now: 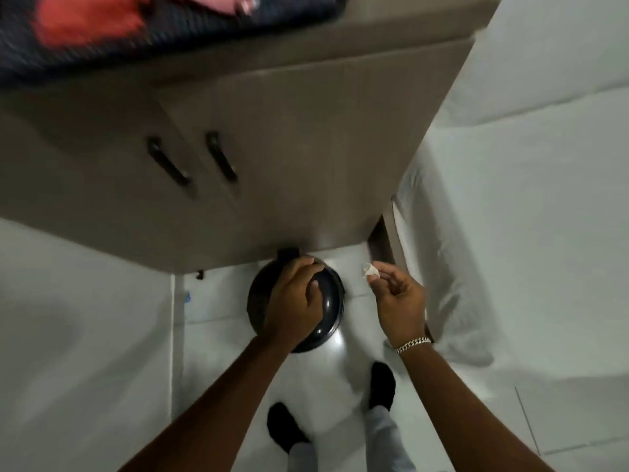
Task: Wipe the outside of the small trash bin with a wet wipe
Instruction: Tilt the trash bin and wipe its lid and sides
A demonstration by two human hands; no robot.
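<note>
The small round black trash bin (328,306) stands on the white tiled floor, just in front of a cabinet, seen from straight above with its glossy lid facing me. My left hand (294,301) lies flat over the lid, fingers curled on its far edge. To the right of the bin, my right hand (398,298) hovers apart from it. That hand pinches a small crumpled white wet wipe (369,270) between thumb and fingertips. A chain bracelet sits on the right wrist.
A grey-brown cabinet (272,158) with two dark door handles rises right behind the bin. A bed with a white sheet (510,199) fills the right side. My two feet in dark socks (383,386) stand on the floor behind the bin. Clothes lie on top of the cabinet.
</note>
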